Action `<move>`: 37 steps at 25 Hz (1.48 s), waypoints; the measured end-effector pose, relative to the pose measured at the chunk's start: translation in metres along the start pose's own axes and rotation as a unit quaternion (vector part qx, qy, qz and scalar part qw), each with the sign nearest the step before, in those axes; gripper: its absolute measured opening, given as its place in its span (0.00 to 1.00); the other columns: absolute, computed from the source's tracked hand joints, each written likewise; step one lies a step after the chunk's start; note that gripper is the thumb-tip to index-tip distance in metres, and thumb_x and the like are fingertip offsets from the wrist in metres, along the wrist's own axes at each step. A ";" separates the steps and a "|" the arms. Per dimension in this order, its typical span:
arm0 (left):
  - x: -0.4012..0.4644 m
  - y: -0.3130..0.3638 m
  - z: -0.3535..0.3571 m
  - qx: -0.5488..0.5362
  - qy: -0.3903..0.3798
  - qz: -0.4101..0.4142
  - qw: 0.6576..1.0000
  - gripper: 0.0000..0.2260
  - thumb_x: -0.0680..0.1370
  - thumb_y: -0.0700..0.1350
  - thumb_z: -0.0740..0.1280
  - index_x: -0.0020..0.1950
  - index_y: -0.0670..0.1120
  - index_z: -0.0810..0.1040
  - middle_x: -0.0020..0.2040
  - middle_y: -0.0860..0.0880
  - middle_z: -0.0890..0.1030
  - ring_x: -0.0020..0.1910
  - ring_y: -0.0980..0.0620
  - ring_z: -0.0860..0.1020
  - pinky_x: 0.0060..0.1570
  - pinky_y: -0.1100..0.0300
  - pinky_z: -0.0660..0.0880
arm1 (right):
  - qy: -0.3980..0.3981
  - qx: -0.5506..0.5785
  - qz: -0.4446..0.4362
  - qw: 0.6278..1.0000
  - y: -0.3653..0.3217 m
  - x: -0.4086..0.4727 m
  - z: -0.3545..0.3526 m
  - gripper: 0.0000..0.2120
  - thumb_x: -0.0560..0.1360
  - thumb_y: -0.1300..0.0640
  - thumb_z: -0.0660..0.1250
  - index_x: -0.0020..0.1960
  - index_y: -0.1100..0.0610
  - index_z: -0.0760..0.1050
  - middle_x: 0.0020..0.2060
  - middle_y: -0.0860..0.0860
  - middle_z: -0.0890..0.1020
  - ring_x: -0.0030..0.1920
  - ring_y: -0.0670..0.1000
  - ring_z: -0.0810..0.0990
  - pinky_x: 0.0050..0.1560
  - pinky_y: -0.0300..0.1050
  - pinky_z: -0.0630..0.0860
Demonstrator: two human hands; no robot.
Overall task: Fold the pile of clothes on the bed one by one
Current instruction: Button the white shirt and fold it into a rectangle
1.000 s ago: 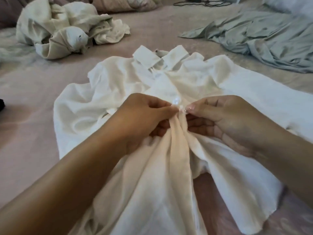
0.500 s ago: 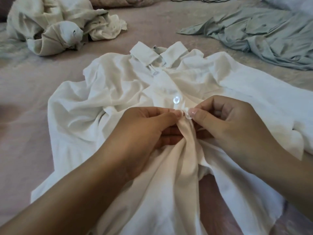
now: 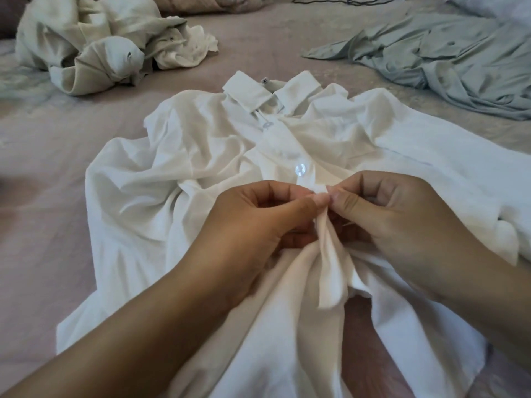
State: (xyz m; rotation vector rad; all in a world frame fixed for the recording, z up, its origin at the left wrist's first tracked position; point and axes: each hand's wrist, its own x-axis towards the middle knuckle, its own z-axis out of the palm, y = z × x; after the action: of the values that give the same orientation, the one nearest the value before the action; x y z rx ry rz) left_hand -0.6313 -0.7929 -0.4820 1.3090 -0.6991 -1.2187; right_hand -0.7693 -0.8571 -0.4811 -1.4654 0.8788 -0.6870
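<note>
A white collared shirt (image 3: 178,179) lies front-up and rumpled on the pinkish bed (image 3: 51,139), collar pointing away from me. One pearly button (image 3: 300,169) on its front strip is fastened. Just below that button, my left hand (image 3: 258,222) and my right hand (image 3: 396,222) meet, each pinching the front strip of the shirt between thumb and forefinger. The fabric bunches and lifts under the fingertips. The lower front hangs open toward me.
A crumpled cream garment (image 3: 94,44) sits at the back left. A grey-green garment (image 3: 448,56) is spread at the back right. Dark cables (image 3: 330,0) lie at the far edge, near a pillow (image 3: 207,1).
Both hands have moved a little down the shirt front toward me, leaving the fastened button uncovered above them. The view has tilted slightly, so the shirt sits higher in the frame.
</note>
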 end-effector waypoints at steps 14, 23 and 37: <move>-0.005 -0.010 0.003 0.340 0.102 0.244 0.903 0.05 0.70 0.42 0.75 0.39 0.50 0.80 0.34 0.54 0.80 0.35 0.61 0.78 0.36 0.73 0.71 | 0.008 -0.001 0.014 1.000 0.004 0.001 0.002 0.07 0.72 0.58 0.69 0.38 0.60 0.83 0.33 0.56 0.84 0.36 0.52 0.84 0.41 0.43 0.80; -0.002 -0.013 0.003 0.317 0.090 0.281 0.901 0.05 0.71 0.42 0.75 0.40 0.49 0.81 0.38 0.56 0.81 0.38 0.60 0.80 0.39 0.69 0.75 | 0.046 0.036 0.030 0.998 0.005 0.000 0.008 0.13 0.75 0.62 0.66 0.33 0.60 0.81 0.30 0.55 0.83 0.32 0.49 0.82 0.36 0.38 0.78; -0.001 -0.010 0.000 0.396 0.070 0.306 0.863 0.04 0.75 0.46 0.71 0.41 0.47 0.82 0.35 0.54 0.82 0.37 0.61 0.78 0.36 0.70 0.73 | 0.076 -0.127 -0.117 0.982 0.005 -0.002 0.006 0.10 0.75 0.59 0.67 0.36 0.53 0.81 0.29 0.46 0.82 0.31 0.43 0.80 0.35 0.33 0.75</move>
State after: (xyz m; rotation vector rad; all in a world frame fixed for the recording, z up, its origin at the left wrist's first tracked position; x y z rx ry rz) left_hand -0.6345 -0.7908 -0.4918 1.6154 -1.4668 -0.2849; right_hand -0.7659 -0.8519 -0.4868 -1.7823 0.9468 -0.8953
